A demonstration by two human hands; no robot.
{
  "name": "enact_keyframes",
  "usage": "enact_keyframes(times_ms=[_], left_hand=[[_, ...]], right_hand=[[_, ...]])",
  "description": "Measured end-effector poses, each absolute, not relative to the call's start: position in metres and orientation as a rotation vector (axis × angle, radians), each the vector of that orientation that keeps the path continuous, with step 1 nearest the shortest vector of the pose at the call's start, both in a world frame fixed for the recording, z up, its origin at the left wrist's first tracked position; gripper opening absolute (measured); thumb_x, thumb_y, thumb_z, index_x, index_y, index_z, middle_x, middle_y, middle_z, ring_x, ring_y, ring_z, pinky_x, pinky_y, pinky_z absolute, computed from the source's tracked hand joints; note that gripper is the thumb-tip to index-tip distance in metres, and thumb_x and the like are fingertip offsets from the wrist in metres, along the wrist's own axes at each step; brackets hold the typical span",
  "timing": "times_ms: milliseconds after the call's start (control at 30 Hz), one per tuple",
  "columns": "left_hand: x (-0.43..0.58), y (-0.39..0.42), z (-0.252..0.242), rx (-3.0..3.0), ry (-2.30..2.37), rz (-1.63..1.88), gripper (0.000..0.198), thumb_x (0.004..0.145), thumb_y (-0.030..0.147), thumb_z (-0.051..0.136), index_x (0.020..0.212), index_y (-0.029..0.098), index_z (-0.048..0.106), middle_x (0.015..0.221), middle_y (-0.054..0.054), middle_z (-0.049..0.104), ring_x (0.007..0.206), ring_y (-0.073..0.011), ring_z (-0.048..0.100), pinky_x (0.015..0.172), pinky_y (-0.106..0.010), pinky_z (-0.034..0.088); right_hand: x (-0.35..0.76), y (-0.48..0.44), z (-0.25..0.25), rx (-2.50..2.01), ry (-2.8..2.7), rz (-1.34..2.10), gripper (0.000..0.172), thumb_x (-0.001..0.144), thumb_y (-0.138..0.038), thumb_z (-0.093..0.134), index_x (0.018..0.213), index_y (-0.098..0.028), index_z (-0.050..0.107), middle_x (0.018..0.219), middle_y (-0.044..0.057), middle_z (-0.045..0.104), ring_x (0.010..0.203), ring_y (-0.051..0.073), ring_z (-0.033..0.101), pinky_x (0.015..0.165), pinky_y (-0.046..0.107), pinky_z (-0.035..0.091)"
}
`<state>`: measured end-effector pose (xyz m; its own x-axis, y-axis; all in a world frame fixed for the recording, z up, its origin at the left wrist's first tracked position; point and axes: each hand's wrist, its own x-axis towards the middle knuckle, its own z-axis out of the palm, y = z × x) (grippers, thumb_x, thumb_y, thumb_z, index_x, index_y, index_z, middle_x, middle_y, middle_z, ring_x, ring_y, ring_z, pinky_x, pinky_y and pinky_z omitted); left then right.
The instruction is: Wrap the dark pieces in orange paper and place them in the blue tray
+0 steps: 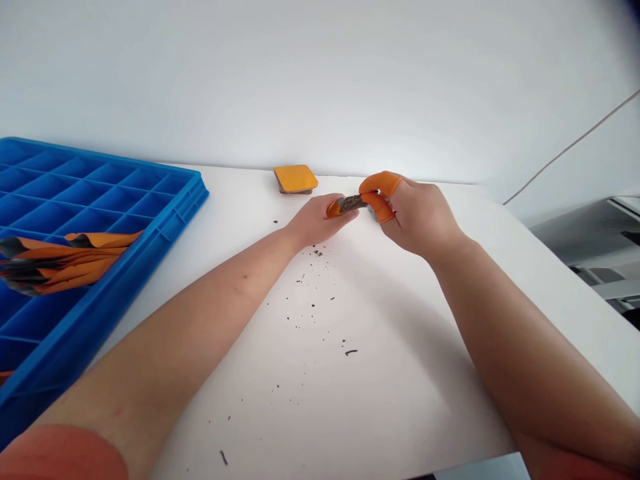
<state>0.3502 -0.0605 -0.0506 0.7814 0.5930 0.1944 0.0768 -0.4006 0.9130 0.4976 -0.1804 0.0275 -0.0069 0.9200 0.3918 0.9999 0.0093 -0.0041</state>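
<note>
My left hand [321, 220] pinches one end of a dark brown, rough-surfaced piece [353, 203], held just above the white table. On the other end of it, the thumb and forefinger of my right hand [407, 207] are closed. Orange finger covers [381, 182] sit on those two right fingertips, and orange also shows at my left fingers. Much of the piece is hidden by my fingers, so its exact kind cannot be made out. Behind my left hand, a small orange-yellow square pad [296, 178] with a brownish underside lies near the wall.
A blue compartment tray [173, 223] stands at the left, with several orange-and-dark folded pieces [75, 263] in it. Dark crumbs and slivers [351, 352] are scattered over the white table [390, 400]. A cable [575, 143] runs along the wall at right.
</note>
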Motion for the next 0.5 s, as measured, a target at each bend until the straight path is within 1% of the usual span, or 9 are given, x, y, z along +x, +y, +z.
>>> enact_keyframes(times_ms=[200, 333, 400, 500], left_hand=[[0.3497, -0.0612, -0.0489, 1.951, 0.516, 0.634, 0.026, 0.092, 0.044, 0.063, 0.083, 0.021, 0.055, 0.070, 0.002, 0.047, 0.061, -0.0112, 0.043, 0.056, -0.028, 0.033], [0.3492, -0.0628, -0.0475, 1.968, 0.499, 0.650, 0.019, 0.093, 0.040, 0.061, 0.088, 0.022, 0.059, 0.068, 0.003, 0.043, 0.060, -0.0113, 0.038, 0.057, -0.029, 0.031], [0.3490, -0.0628, -0.0471, 1.967, 0.503, 0.649, 0.019, 0.092, 0.040, 0.060, 0.087, 0.022, 0.058, 0.068, 0.003, 0.042, 0.060, -0.0116, 0.038, 0.056, -0.030, 0.031], [0.3488, -0.0623, -0.0470, 1.971, 0.517, 0.637, 0.022, 0.091, 0.040, 0.061, 0.082, 0.022, 0.052, 0.069, 0.003, 0.043, 0.062, -0.0122, 0.040, 0.057, -0.030, 0.031]], right_hand=[[0.4916, -0.1766, 0.0272, -2.139, -1.789, -0.249, 0.020, 0.099, -0.028, 0.042, 0.106, -0.024, 0.061, 0.071, 0.001, 0.062, 0.052, 0.015, 0.042, 0.057, 0.032, 0.031], [0.4903, -0.1752, 0.0255, -2.159, -1.671, -0.195, 0.019, 0.100, -0.031, 0.042, 0.107, -0.025, 0.059, 0.073, 0.002, 0.064, 0.053, 0.017, 0.044, 0.057, 0.032, 0.032], [0.4903, -0.1750, 0.0246, -2.147, -1.661, -0.196, 0.019, 0.100, -0.033, 0.043, 0.106, -0.025, 0.059, 0.074, 0.003, 0.065, 0.054, 0.017, 0.046, 0.057, 0.033, 0.032], [0.4916, -0.1759, 0.0239, -2.096, -1.731, -0.221, 0.019, 0.101, -0.036, 0.044, 0.105, -0.025, 0.060, 0.071, 0.002, 0.063, 0.053, 0.017, 0.045, 0.055, 0.032, 0.031]])
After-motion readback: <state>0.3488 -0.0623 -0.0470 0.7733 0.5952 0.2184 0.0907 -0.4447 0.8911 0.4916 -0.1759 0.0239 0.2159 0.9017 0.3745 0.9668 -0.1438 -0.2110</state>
